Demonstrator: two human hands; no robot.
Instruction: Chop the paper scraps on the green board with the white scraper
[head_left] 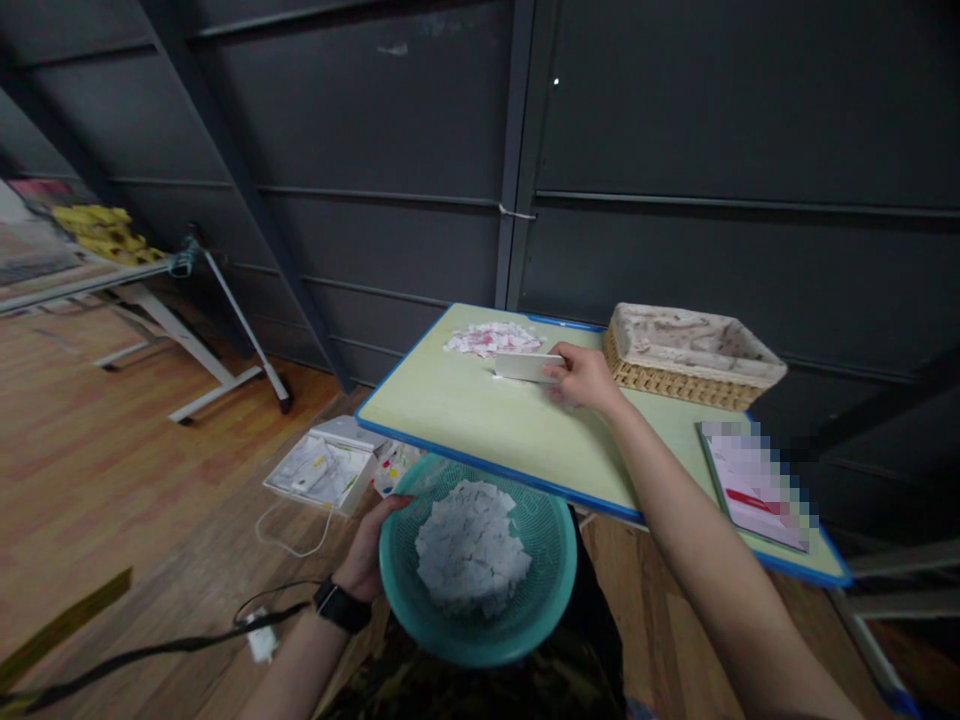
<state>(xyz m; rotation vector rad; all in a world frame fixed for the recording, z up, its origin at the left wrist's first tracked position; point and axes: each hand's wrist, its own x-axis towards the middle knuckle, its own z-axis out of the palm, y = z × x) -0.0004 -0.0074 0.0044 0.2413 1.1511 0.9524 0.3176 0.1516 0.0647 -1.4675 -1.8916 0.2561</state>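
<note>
My left hand (369, 555) grips the rim of a teal mesh basket (525, 620) held below the table's front edge; the basket is full of white paper scraps (471, 548). My right hand (581, 377) reaches across the pale green table (480, 420) and is closed on a flat white card (525, 366) standing on its edge on the tabletop. Just beyond the card lies a small pile of pink and white paper scraps (491, 338).
A wicker basket with a cloth lining (690, 358) stands at the table's back right. A printed booklet (754, 485) lies at the right front. On the wooden floor sit a white box (322, 468) and cables. Another table (112, 270) stands far left.
</note>
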